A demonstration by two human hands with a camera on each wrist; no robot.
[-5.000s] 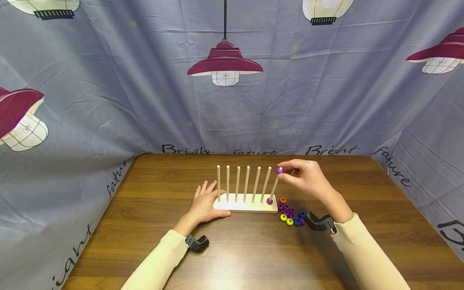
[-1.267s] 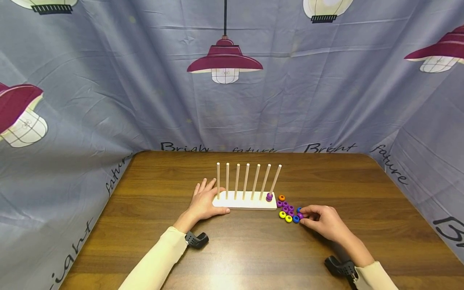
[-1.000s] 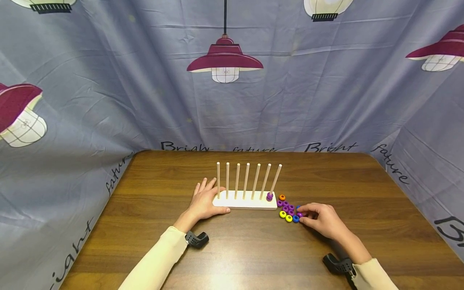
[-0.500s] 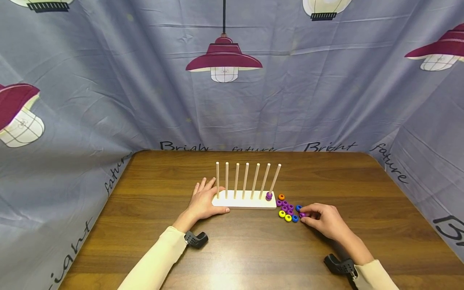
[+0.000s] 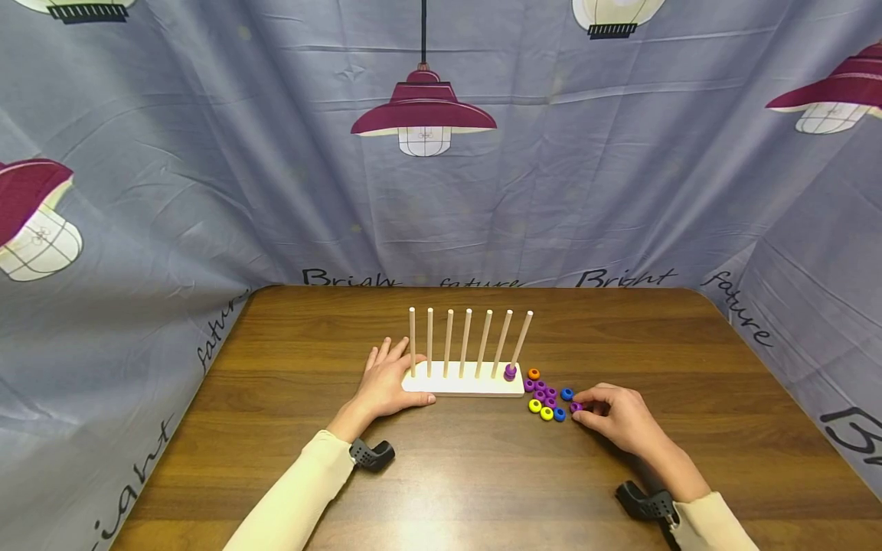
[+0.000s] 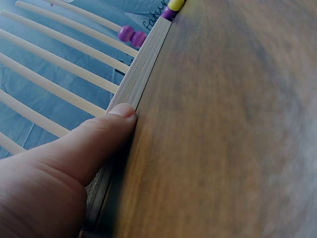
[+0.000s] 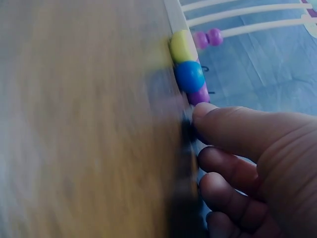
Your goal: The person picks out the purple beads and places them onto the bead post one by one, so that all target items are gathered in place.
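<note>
A pale wooden peg stand (image 5: 463, 386) with several upright pegs stands on the table. My left hand (image 5: 383, 387) holds its left end, thumb along the front edge and the other fingers spread behind. In the left wrist view that thumb (image 6: 94, 141) presses the base's side. Two purple beads (image 5: 510, 373) sit stacked at the bottom of the rightmost peg. Right of the stand, my right hand (image 5: 616, 417) pinches a purple bead (image 5: 576, 408) between thumb and fingertips, low at the tabletop. In the right wrist view the fingers hide that bead.
Loose beads lie between the stand and my right hand: an orange bead (image 5: 534, 374), several purple beads (image 5: 540, 395), two yellow beads (image 5: 535, 405) and two blue beads (image 5: 560, 414). The wooden table (image 5: 482, 474) ends at a printed curtain (image 5: 413, 222) behind.
The second purple bead, held at the rightmost peg's tip earlier, now sits at its bottom. My right hand came down to the loose beads and drew one purple bead slightly rightward. My left hand stayed.
</note>
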